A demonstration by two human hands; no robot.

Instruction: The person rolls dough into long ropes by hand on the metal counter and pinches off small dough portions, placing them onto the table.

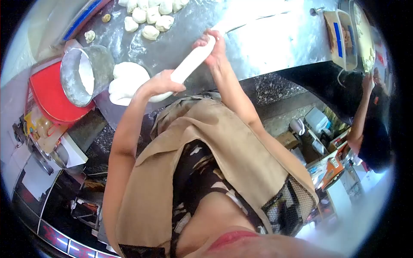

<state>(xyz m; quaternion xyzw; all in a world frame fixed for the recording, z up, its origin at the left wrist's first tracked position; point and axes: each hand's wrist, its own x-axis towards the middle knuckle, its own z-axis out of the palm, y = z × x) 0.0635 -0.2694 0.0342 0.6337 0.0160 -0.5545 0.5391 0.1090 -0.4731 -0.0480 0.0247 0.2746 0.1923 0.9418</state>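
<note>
A long white rope of dough (pixel 192 60) stretches between my two hands above the front edge of the metal table. My left hand (pixel 161 84) is wrapped round its lower part, near a larger mass of dough (pixel 131 79) lying on the table. Around the upper end of the rope, my right hand (pixel 213 47) is closed, with the dough's tip showing by the fingers. Several small dough pieces (pixel 152 15) lie grouped at the far side of the table. One separate little piece (pixel 89 36) sits to their left.
Left of the dough, a metal container (pixel 86 75) lies tilted by a red tub or lid (pixel 56 94). A clear plastic box (pixel 342 41) stands at the table's right end. Another person's arm (pixel 361 112) reaches in at the far right. Shelves with goods (pixel 322 146) stand behind.
</note>
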